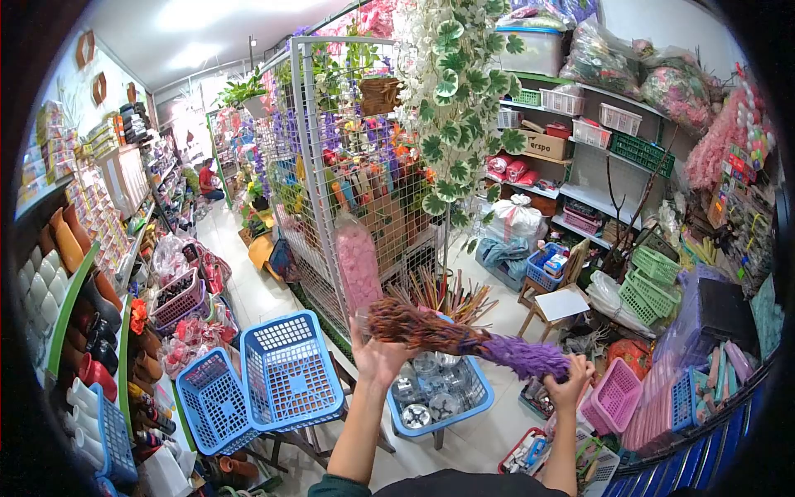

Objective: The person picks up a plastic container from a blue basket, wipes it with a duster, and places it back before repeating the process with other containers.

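Observation:
A long bunch of dried-looking flowers (464, 335), brown and reddish along most of its length and purple at the right end, is stretched almost level between my two hands. Its brown end rests in my left hand (381, 354), whose thumb points up while the fingers are partly hidden behind the bunch. At the purple tip, my right hand (570, 381) has its fingers bent and closed on the flowers. Beneath the bunch, a blue basket (474, 412) holds several clear containers. Thin brown sticks (464, 300) fan out just behind the bunch.
Two blue baskets (294, 373) are at my left, near shelves of vases (98, 290). A white wire-grid rack (310, 190) stands ahead, with a hanging leafy garland (451, 108). At right are a wooden chair (556, 302), a pink basket (613, 396) and green baskets (650, 286). A person (209, 180) crouches far down the aisle.

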Motion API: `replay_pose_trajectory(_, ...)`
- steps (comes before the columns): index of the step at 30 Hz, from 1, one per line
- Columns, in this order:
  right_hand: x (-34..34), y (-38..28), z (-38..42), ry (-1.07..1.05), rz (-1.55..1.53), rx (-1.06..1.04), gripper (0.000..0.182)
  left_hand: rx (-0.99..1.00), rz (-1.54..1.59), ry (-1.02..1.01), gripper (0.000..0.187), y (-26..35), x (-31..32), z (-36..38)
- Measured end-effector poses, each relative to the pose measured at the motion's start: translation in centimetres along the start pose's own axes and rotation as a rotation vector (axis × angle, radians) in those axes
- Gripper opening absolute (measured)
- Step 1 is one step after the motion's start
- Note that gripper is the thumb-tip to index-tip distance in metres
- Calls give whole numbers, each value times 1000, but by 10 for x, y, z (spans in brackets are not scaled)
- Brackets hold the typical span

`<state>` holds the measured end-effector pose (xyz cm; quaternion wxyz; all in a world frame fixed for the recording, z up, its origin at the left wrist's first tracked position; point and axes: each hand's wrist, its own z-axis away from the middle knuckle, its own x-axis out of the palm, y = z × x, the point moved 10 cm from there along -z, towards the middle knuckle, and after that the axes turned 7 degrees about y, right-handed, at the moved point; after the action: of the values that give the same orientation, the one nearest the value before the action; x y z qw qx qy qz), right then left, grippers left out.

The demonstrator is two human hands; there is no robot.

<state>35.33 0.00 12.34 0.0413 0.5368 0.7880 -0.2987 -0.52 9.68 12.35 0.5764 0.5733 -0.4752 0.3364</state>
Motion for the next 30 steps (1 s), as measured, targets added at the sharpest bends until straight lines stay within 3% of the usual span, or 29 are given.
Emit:
replay_pose_trajectory(3,3,5,2,-36,30,29,37,33,-39,-6,87,1,-6,-3)
replay_pose_trajectory(4,4,-5,1,-21,16,2,37,21,5,-15,75,-6,-10,-4)
replay_pose_trajectory(5,6,-17,0,-5,2,-25,36,18,5,-11,75,-16,-12,-3)
replay_pose_trajectory(7,7,-32,-3,9,-7,-13,36,-81,227,-129,69,-38,-1,-1)
replay_pose_trajectory(13,-1,-24,-6,-30,-2,-60,35,144,-96,39,59,-3,-47,-12)
replay_pose_trajectory(15,4,-28,-5,-31,1,-39,34,154,-66,-13,65,-7,-37,-19)
replay_pose_trajectory(16,7,-25,-4,10,-14,-6,33,111,-205,-83,72,-18,2,-5)
replay_pose_trajectory(17,8,-26,-5,53,-30,26,33,112,-206,-81,72,-23,1,-4)
replay_pose_trajectory(19,6,-33,-10,22,-49,38,30,67,-193,106,74,-34,-23,-5)
replay_pose_trajectory(20,3,-37,-13,-4,-44,15,28,49,-287,14,77,-30,-21,-6)
replay_pose_trajectory(23,-4,-39,-14,-38,-50,-2,25,149,-508,25,84,-3,-38,-7)
replay_pose_trajectory(25,-1,-33,-9,-47,-58,9,24,127,-507,119,81,-7,-47,-3)
replay_pose_trajectory(28,5,-14,-4,51,2,119,27,403,-646,5,66,0,-11,2)
replay_pose_trajectory(30,3,-15,-7,11,-10,77,27,328,-642,13,70,4,-39,-10)
